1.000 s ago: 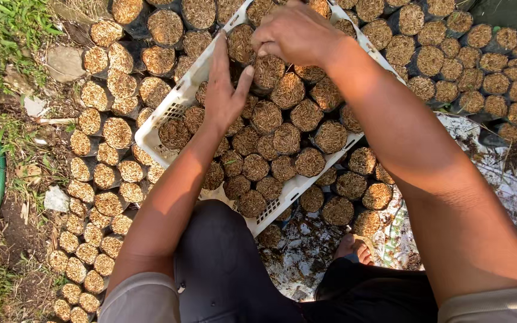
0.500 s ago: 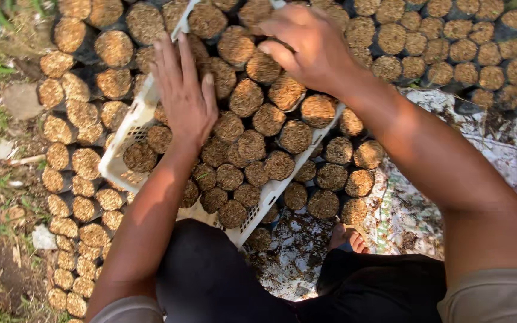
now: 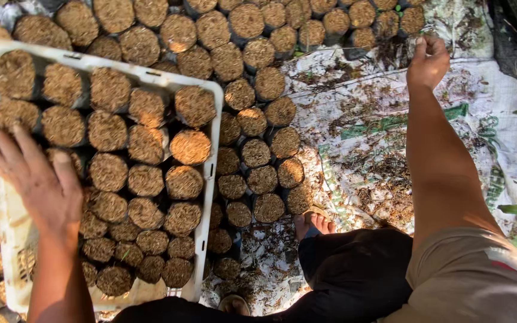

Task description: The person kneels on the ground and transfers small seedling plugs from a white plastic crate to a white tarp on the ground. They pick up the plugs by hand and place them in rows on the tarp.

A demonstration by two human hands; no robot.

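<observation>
A white crate (image 3: 12,227) packed with round soil-filled seedling bags (image 3: 146,143) fills the frame's left. The left hand (image 3: 37,182) lies flat, fingers spread, on its lower-left bags. The right hand (image 3: 429,60), loosely curled and holding nothing, hovers upper right over a littered woven sheet (image 3: 480,101), beside loose bags (image 3: 258,149).

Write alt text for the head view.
Seen from above, a left hand rests on a white crate packed with round soil-filled pots. The right hand reaches out over a littered printed sheet, beside rows of more pots on the ground.
</observation>
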